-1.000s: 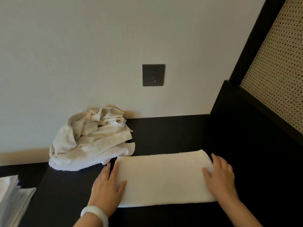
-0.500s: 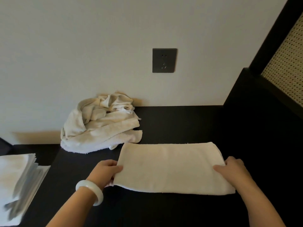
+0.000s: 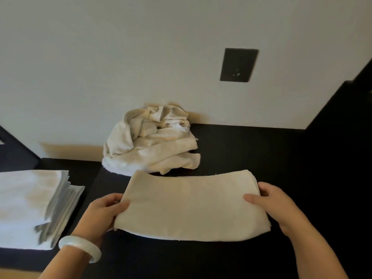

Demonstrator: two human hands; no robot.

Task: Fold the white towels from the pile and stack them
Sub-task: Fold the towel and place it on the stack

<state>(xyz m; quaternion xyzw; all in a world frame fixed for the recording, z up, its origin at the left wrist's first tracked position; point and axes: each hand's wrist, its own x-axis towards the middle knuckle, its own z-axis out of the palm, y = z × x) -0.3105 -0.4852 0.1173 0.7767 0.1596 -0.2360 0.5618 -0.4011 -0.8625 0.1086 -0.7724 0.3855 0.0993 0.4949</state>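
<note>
From the head view, shows a folded white towel (image 3: 191,206) that seems lifted just off the black tabletop (image 3: 241,150), in front of the crumpled pile of towels (image 3: 151,146) by the wall and right of the stack of folded towels (image 3: 30,204). Gripped at both short ends: by the left hand (image 3: 102,214), thumb on top and fingers curled under the edge, and by the right hand (image 3: 275,206), thumb pressed on top and fingers wrapped round the end. Probably handles as light, soft and limp; bows a little between the two grips, so best taken at both ends, or supported under the middle, to keep the layers together. Hardly slippery, not fragile. Looks cream-white and smooth, a long rectangle of several layers with fairly even edges. Also shows a pale bangle (image 3: 80,248) on the left wrist.
</note>
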